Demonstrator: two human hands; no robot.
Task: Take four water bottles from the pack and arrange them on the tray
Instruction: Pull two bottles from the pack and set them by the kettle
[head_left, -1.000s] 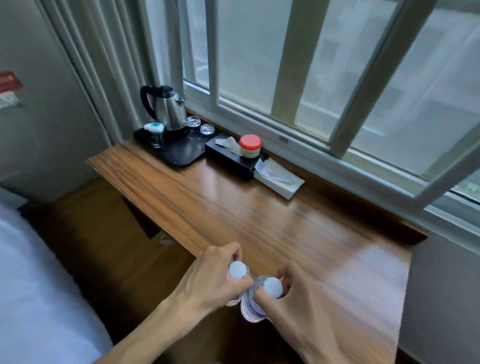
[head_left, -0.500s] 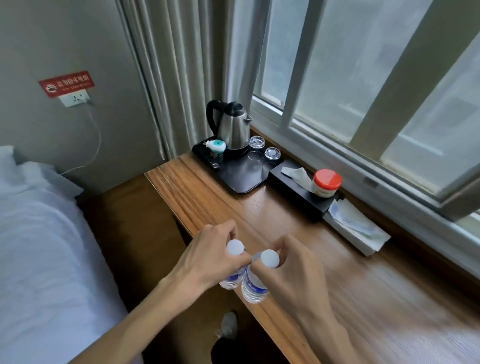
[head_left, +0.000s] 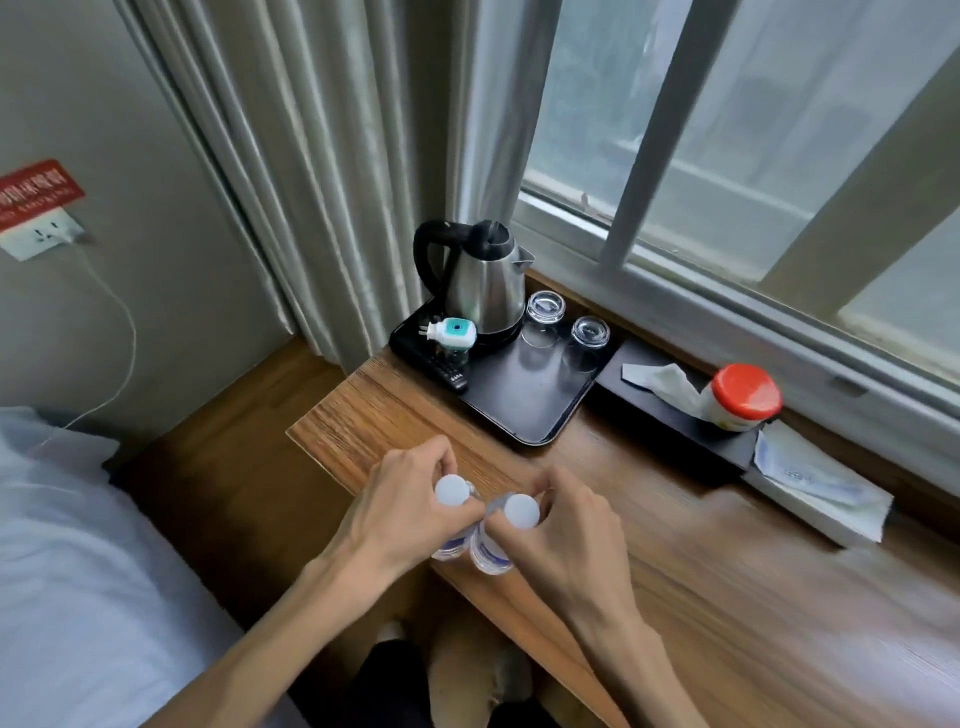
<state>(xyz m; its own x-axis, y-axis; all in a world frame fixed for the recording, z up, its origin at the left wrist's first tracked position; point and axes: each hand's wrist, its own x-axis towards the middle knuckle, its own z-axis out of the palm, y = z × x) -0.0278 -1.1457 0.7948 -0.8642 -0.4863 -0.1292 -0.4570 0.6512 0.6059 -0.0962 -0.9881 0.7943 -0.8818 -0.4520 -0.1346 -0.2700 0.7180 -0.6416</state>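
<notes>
The left hand (head_left: 410, 512) is closed around the neck of one water bottle (head_left: 451, 491), its white cap showing between thumb and fingers, and the right hand (head_left: 566, 525) is closed the same way around a second water bottle (head_left: 521, 512). The two bottles are upright, side by side and touching, over the near edge of the wooden desk (head_left: 701, 571); whether their bases rest on the wood cannot be told. Beyond the hands, well apart from the bottles, a black tray (head_left: 540, 410) sits at the far left corner of the desk. On it stand a steel kettle (head_left: 485, 283) with a black handle, two upturned glasses (head_left: 543, 319), a small white and teal plug-in device (head_left: 453, 332) and a remote control (head_left: 451, 371); the tray's near half is bare. To the right of the tray, along the window sill, lies a dark box (head_left: 675, 410) with a tissue and a red-lidded jar (head_left: 743, 397) on it, then a white tissue pack (head_left: 815, 488). Grey curtains (head_left: 311, 156) hang behind the kettle beside the window (head_left: 727, 130). On the left wall a red sign (head_left: 36, 189) sits above a socket (head_left: 39, 236) with a white cable trailing toward the bed (head_left: 78, 545).
</notes>
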